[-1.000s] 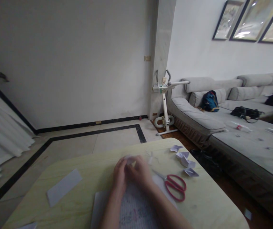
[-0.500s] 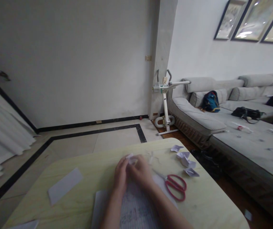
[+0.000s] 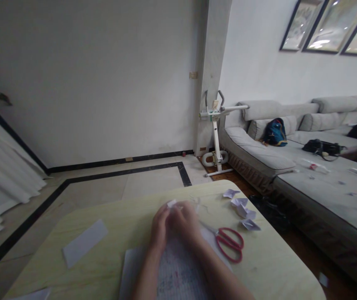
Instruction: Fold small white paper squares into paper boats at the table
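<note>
My left hand (image 3: 159, 225) and my right hand (image 3: 184, 221) meet above the table, fingers curled around a small piece of folded white paper (image 3: 171, 203). Only its upper tip shows; the rest is hidden by my fingers. Beneath my forearms lies a lined sheet with writing (image 3: 178, 271). Red-handled scissors (image 3: 230, 243) rest just right of my right forearm, their blades pointing towards my hands. Beyond them, several folded paper shapes (image 3: 239, 203) sit along the table's right edge. Thin paper scraps (image 3: 198, 205) lie behind my right hand.
On the left of the pale wooden table (image 3: 116, 225) lies a white paper strip (image 3: 85, 242), with another paper piece (image 3: 34, 294) at the near left corner. A grey sofa (image 3: 259, 154) and a white exercise machine (image 3: 216, 137) stand past the table's right side.
My right fingers have closed in further over the paper, and its white tip now stands out more above my left fingers. Scissors and the other papers stay put.
</note>
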Available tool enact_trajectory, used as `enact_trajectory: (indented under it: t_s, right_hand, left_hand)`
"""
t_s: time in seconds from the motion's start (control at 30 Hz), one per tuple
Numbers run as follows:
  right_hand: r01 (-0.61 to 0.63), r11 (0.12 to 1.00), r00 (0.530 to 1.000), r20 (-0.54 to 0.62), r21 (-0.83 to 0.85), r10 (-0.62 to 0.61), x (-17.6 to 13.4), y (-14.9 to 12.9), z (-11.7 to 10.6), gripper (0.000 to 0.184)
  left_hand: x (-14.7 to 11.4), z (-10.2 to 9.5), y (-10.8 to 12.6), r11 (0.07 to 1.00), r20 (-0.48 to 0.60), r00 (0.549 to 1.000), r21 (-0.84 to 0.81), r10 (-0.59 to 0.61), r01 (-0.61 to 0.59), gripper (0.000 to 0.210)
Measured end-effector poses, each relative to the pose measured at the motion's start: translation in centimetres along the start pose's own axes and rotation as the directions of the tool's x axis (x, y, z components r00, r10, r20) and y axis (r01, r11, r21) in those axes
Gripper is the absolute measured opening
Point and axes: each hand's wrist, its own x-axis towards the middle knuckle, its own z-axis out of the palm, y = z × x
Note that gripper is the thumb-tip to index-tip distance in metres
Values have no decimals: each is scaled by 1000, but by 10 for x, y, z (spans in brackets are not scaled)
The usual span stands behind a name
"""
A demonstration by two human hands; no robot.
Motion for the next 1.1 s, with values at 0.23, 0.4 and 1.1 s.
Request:
enact_trajectory:
  t_s: [0.23,0.4,1.1]
  right_hand:
    - [-53,997,999,-6,64,54,1,1,1,14]
    - [-69,996,997,-35,58,71,2,3,2,15]
    - [-145,975,989,17,167,144,7,1,-5,14]
  left_hand:
    - [0,-6,-3,996,7,1000,85,2,-3,35]
    - [0,-5,-4,996,-43,999,90,20,-16,33]
    - [-1,-1,1,982,-1,998,-178,-68,67,29]
